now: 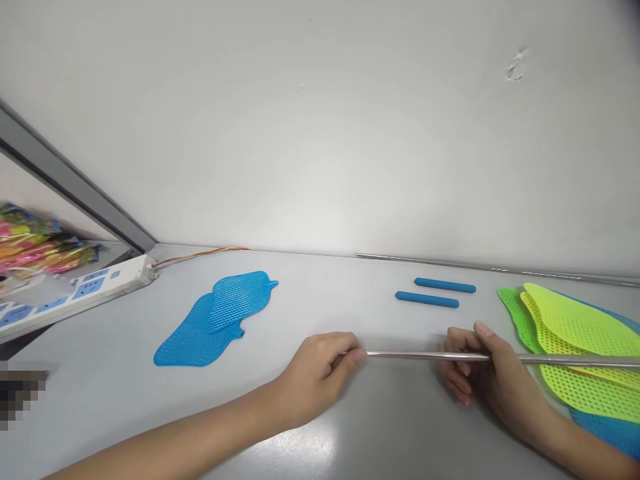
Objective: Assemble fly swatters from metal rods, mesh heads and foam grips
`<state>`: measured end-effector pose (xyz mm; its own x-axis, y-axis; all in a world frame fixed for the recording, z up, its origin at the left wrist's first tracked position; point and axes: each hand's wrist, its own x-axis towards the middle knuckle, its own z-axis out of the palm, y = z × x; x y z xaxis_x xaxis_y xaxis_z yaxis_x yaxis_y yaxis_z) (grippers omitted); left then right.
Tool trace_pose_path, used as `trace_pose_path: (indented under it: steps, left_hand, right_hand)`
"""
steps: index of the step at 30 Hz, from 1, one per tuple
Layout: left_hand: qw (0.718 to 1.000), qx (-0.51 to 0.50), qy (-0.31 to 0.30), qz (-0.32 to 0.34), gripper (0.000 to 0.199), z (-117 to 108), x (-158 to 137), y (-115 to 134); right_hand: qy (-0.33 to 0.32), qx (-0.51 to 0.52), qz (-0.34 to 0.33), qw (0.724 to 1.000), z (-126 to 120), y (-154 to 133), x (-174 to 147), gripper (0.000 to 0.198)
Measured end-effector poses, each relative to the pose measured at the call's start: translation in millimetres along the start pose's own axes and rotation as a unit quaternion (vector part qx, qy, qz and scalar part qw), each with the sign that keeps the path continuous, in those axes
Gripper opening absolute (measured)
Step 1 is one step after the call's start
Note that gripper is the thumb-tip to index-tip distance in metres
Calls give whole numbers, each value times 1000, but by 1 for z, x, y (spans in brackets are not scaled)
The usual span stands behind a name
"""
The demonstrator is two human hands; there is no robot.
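A thin metal rod (405, 355) runs level across the front of the table and out past the right edge of view. My left hand (327, 373) pinches its left end between thumb and fingers. Further right, my right hand (485, 373) is curled loosely around the same rod, its fingers slightly blurred. Two blue handle sleeves (427, 299) lie side by side behind the rod. To the left, two blue mesh fly swatter heads (200, 333) overlap flat on the table. Yellow-green swatter heads (580, 320) are piled at the right, over a green one (517, 313) and blue ones (607, 433).
Another metal rod (450, 267) lies along the wall (320, 133) at the back of the grey table (330, 287). A white power strip (115, 283) with a red and yellow wire is at the left, near colourful packaged items (40, 243) beyond a grey frame bar (75, 180).
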<state>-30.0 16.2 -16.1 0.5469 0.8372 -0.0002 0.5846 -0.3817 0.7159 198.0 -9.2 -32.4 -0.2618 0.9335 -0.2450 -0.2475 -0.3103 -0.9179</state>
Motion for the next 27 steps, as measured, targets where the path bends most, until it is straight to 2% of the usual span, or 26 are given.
trace_pose_path:
  steps: [5, 9, 13, 17, 22, 27]
  left_hand:
    - [1000, -2, -2, 5, 30, 0, 2, 1]
    - [1000, -6, -2, 3, 30, 0, 2, 1]
    - [1000, -17, -10, 6, 31, -1, 2, 1]
    - [1000, -26, -4, 0, 31, -1, 1, 2]
    - [1000, -29, -3, -12, 33, -1, 1, 2]
    - [1000, -13, 7, -20, 32, 0, 2, 1]
  right_hand:
    - [19, 11, 13, 1000, 2, -4, 0, 47]
    - [48, 22, -17, 998, 1, -2, 0, 46]
    - [105, 64, -87, 989, -1, -5, 0, 43]
    - [161, 141, -160, 964, -5, -9, 1, 44]
    - [194, 142, -150, 959, -7, -9, 4, 45]
    - [172, 134, -111, 970, -5, -8, 6, 41]
